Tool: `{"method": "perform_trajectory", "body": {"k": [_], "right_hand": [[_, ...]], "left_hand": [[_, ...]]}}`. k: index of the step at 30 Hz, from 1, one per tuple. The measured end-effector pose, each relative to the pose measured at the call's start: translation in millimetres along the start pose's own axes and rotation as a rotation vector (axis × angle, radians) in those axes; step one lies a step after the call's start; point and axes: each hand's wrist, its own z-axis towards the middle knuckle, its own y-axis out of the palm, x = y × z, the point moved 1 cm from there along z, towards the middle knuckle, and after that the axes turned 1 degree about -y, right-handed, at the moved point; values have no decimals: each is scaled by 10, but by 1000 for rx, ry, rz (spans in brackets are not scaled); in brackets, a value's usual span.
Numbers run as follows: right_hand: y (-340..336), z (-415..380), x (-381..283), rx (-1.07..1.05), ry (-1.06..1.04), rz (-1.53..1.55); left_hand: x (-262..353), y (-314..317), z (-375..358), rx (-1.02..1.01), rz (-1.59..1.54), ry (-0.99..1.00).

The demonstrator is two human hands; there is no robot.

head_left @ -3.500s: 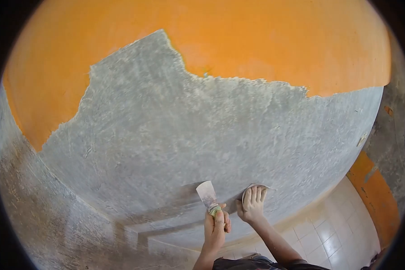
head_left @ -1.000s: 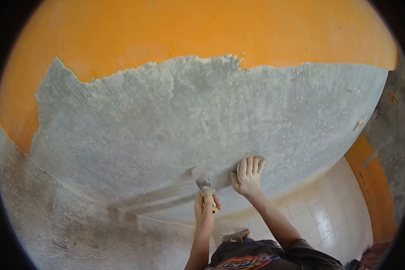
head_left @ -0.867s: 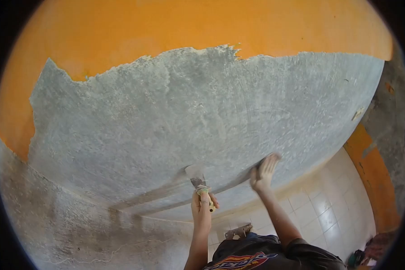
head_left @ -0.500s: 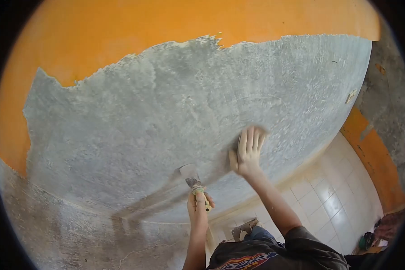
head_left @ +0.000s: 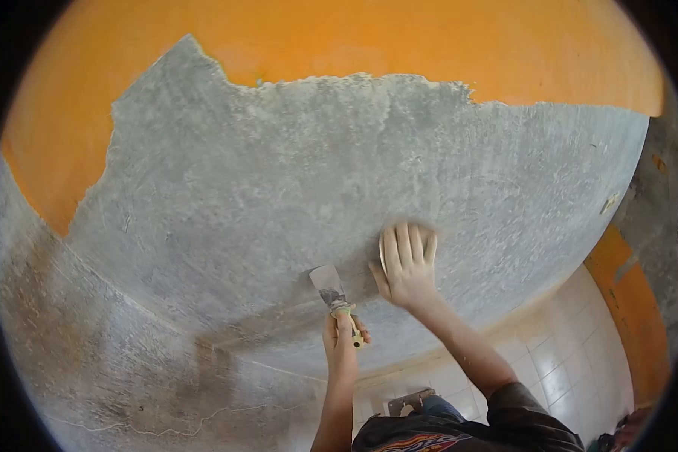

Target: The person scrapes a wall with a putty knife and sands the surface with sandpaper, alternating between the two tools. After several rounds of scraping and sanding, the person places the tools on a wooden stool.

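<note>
My left hand [head_left: 343,335] grips the pale handle of a putty knife [head_left: 329,282], its broad metal blade tilted up by the grey wall [head_left: 279,173]. To the right, my right hand [head_left: 408,271] lies against the same wall, fingers pointing up and thumb apart. A thin pale curved edge shows beside the forefinger, from something flat under the palm that is mostly hidden. Orange paint [head_left: 429,45] ends in a ragged line above the bare grey area.
A mottled grey side wall [head_left: 128,354] meets this wall at the left. Pale floor tiles [head_left: 557,380] lie below right, beside an orange strip [head_left: 629,286]. A dark flat piece [head_left: 408,401] is near my clothing. Dark reddish cloth [head_left: 633,429] sits in the lower right corner.
The view has shifted, so the wall sits further right and more of the side wall shows. My right hand has turned more upright on the wall; my left still holds the putty knife.
</note>
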Motion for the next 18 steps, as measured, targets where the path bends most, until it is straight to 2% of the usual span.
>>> {"method": "perform_trajectory", "body": {"k": [1, 3, 4, 6, 8, 11, 13, 15, 16, 18], "right_hand": [[138, -292, 2, -18, -50, -28], [262, -743, 87, -213, 82, 134], [263, -745, 155, -206, 69, 132], [255, -794, 180, -186, 222, -51], [372, -627, 230, 131, 347, 52], [-125, 295, 108, 105, 322, 137], [-202, 646, -78, 135, 184, 41], [-183, 651, -220, 81, 9, -14], [-142, 546, -240, 83, 6, -19], [65, 75, -324, -27, -135, -17]], "left_hand": [[-4, -12, -19, -4, -11, -8], [1, -36, -32, -6, -29, 1], [2, -40, -41, -24, -13, -7], [10, -67, -67, -70, 20, -47], [6, -100, -60, -78, 38, -32], [42, -55, -60, -83, 20, -34], [63, -45, -80, -76, -1, -54], [57, -22, -75, -86, -8, -32], [33, -6, -67, -89, -12, -30], [-44, -23, -88, -45, -91, -68]]}}
